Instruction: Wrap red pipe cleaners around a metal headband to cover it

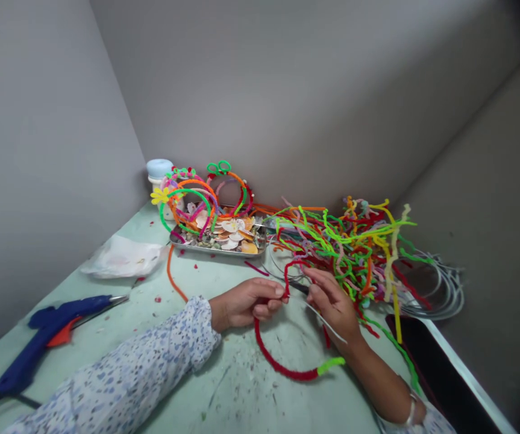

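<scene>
My left hand (250, 301) is closed in a pinch on a red pipe cleaner (282, 375) and the white wire it is wrapped along. Its lower part curves down to the right and ends in a bright green tip (331, 365). Above the pinch the red strand bends into a small loop towards my right hand (334, 304), whose curled fingers hold the strand near its upper end. A bare stretch of white wire (327, 325) runs below the right fingers. Behind the fingers lies a black-handled tool (299, 287), partly hidden.
A metal tray (223, 251) of shells carries several pipe-cleaner headbands (191, 193). To the right are heaped loose pipe cleaners (345, 241), a wire coil (449, 295) and a black phone-like slab (440, 367). At left lie a blue glue gun (47, 337) and a plastic bag (124, 258).
</scene>
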A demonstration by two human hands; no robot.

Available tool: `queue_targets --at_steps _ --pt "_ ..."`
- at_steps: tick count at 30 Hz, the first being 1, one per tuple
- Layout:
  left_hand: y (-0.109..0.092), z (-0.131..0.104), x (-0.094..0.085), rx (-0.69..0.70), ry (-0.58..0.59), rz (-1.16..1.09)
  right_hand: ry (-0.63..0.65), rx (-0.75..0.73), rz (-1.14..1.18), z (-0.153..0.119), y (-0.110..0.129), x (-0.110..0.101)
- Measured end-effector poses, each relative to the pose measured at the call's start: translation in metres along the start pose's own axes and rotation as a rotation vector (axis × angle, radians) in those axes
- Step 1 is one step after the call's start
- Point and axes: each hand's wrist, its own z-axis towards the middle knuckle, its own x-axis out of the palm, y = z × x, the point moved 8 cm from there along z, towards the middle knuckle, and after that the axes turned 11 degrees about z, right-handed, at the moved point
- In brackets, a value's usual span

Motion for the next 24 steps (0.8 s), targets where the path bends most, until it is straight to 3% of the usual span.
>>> queue_targets --at_steps 9,16,20,24 --pt "-0.003 0.001 -0.010 0.034 -0.122 0.016 -0.020 -0.250 -0.373 0.001 0.018 -0.001" --pt "-0.004 0.002 -0.013 0.049 -0.177 0.076 -0.128 -0.290 -0.399 0.003 0.022 -0.011" --pt "-0.003 0.002 -0.015 0.063 -0.185 0.111 -0.178 -0.080 -0.200 0.006 0.010 -0.022" --pt "-0.003 0.004 -0.017 0.093 -0.205 0.132 -0.107 0.228 0.032 0.007 0.001 -0.022"
